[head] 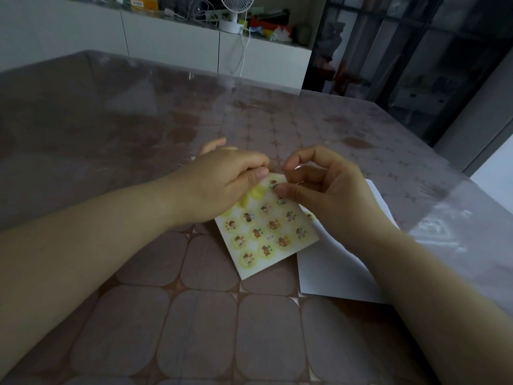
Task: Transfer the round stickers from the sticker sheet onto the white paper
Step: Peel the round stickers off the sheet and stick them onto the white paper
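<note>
A pale yellow sticker sheet with several round cartoon stickers is held tilted above the table. My left hand pinches its far left edge, thumb on top. My right hand has its thumb and forefinger curled at a round sticker near the sheet's top corner; whether the sticker is lifted I cannot tell. A few spots at the top left of the sheet are blank yellow circles. The white paper lies flat under my right wrist, partly hidden, with one sticker showing on it beside the sheet.
The table has a brown patterned cloth under a clear plastic cover. A white cabinet stands behind it with a small white fan, cables and clutter. A dark glass door is at the right.
</note>
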Motion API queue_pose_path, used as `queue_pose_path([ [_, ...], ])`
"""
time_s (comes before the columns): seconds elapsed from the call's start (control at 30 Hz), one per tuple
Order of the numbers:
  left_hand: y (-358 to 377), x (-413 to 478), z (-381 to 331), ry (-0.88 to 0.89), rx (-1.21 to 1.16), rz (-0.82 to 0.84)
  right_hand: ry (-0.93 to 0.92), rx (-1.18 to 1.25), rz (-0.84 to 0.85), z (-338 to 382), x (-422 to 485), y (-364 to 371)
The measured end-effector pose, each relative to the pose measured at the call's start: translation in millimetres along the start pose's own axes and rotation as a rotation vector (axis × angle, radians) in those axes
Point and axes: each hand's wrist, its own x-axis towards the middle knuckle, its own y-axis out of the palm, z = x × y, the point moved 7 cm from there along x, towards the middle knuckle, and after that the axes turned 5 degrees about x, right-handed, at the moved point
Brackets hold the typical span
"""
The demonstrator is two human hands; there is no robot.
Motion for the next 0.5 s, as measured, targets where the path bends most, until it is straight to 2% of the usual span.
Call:
queue_pose_path([
  [0.5,-8.2,-3.0,-3.1,0.087,0.089,-0.136,0.019,-0.02,0.033,-0.5,-1.8,5.6],
])
